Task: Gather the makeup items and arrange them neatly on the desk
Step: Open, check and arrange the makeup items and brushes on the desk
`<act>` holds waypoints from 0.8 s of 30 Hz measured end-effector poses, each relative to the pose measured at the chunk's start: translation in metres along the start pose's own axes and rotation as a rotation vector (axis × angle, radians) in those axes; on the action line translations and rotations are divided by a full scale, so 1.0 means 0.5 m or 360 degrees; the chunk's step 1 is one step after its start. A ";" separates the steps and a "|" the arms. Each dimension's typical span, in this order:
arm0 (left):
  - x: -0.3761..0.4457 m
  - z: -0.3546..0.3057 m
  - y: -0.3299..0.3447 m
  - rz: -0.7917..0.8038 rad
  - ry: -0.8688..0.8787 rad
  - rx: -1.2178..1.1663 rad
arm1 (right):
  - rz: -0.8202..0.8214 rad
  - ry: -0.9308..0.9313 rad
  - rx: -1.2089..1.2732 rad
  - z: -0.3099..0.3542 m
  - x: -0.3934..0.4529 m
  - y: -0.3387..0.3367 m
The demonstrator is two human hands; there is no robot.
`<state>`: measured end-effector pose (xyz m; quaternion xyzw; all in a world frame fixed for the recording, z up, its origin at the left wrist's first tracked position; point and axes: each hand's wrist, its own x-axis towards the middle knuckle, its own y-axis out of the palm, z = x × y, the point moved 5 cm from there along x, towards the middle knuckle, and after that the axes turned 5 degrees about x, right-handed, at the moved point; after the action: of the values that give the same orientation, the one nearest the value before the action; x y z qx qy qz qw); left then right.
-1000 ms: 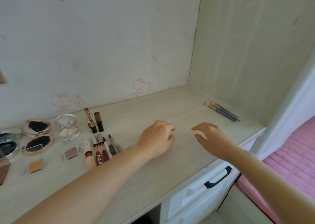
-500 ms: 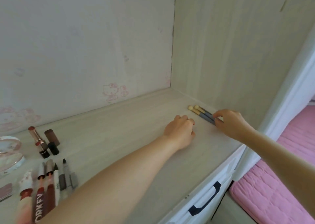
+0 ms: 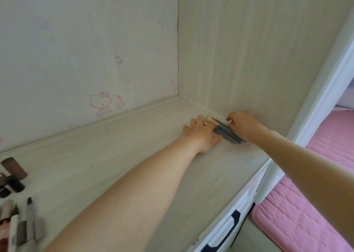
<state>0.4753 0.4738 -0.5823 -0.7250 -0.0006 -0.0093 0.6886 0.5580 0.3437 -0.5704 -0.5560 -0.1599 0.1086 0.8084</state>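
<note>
Setting: pale wood-grain desk (image 3: 118, 156) in an alcove, cartoon-cat prints on the back wall (image 3: 101, 103), a plain side panel (image 3: 249, 50) to the right, a pink quilted bed (image 3: 298, 223) beyond the desk edge.
Task item: makeup brushes (image 3: 225, 132), grey handles with pale bristle tips, lay flat on the desk in the far right corner, close against the side panel and well apart from the other cosmetics.
Left hand (image 3: 201, 134): rested flat on the desk, fingers straight and released, touching the brushes from the left near the bristle end; judged to be bracing them so they did not roll.
Right hand (image 3: 243, 125): lay over the handle end from the right, fingers curled at the handles; a full grasp could not be told.
Relation: brushes lay between the two hands, both in contact.
Other stock: lipsticks (image 3: 13, 177) and pencils and tubes (image 3: 23, 225) lay side by side at the far left edge, judged to be the gathering spot.
Step judged: collecting the stray brushes to join that row.
</note>
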 end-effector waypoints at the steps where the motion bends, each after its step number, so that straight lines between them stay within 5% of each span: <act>1: -0.001 0.003 -0.003 -0.0032 -0.0001 -0.0007 | 0.0001 -0.0001 -0.0016 -0.001 0.000 0.002; 11: 0.002 0.033 -0.025 -0.0103 -0.0311 -0.0068 | 0.0083 0.0081 -0.0161 -0.004 -0.005 -0.002; 20: 0.030 0.047 -0.056 -0.0158 -0.0801 -0.0958 | 0.0102 0.0224 -0.0043 0.018 -0.005 -0.009; 24: 0.041 0.026 -0.031 -0.0062 -0.0833 -0.1033 | 0.0180 0.0280 0.0056 0.023 0.004 0.003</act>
<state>0.4956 0.4875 -0.5672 -0.8822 -0.1864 0.1626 0.4006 0.5554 0.3546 -0.5679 -0.5573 -0.0549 0.1076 0.8215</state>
